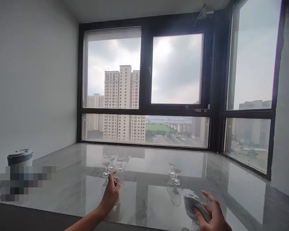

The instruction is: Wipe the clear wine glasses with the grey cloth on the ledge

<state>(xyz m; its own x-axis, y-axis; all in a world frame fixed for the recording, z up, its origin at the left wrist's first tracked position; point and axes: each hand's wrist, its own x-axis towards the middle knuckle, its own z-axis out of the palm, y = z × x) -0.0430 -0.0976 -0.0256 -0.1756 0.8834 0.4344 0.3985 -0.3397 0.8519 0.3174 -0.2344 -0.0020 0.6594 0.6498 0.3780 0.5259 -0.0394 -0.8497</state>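
Note:
My left hand [110, 194] reaches forward over a glossy marble surface [146, 199], fingers curled round a clear stemmed glass [117, 175] at the near edge of a group. Three more clear wine glasses [112, 162] stand just behind it. Two other wine glasses [174, 171] stand upright to the right, apart from both hands. My right hand [213, 215] is at the lower right, holding a crumpled white cloth [194, 203] against the surface, index finger stretched out.
A white tub with a dark blue band and a lid [19, 157] stands at the far left by the wall. A blurred patch lies in front of it. Large dark-framed windows [144, 109] close off the back and right edges.

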